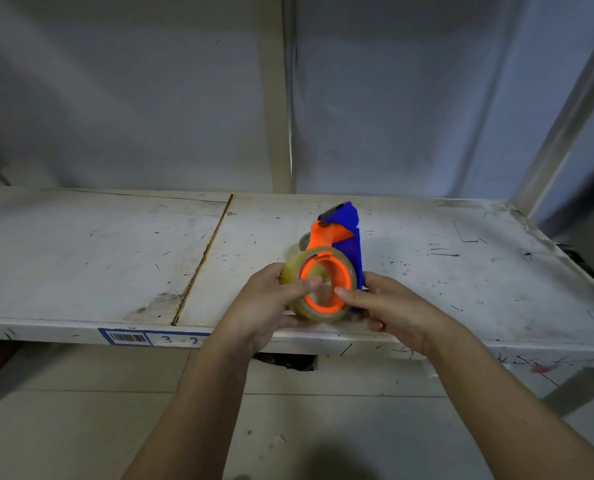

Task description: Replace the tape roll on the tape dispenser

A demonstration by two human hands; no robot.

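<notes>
A blue and orange tape dispenser [349, 233] is held above the front edge of a white shelf. A roll of clear yellowish tape [292, 271] sits around its orange hub [326, 284]. My left hand [271, 303] grips the roll from the left, thumb pressed on the roll's face near the hub. My right hand [389, 306] holds the dispenser from the right and below, thumb resting on the orange hub's rim. Another clear roll [304, 241] peeks out on the shelf behind the dispenser, mostly hidden.
The scuffed white shelf [115, 258] has a seam running front to back left of the hands, and a barcode label [129, 338] marked 3-2 on its front lip. Metal uprights [274, 98] stand behind and at the right. Tiled floor lies below.
</notes>
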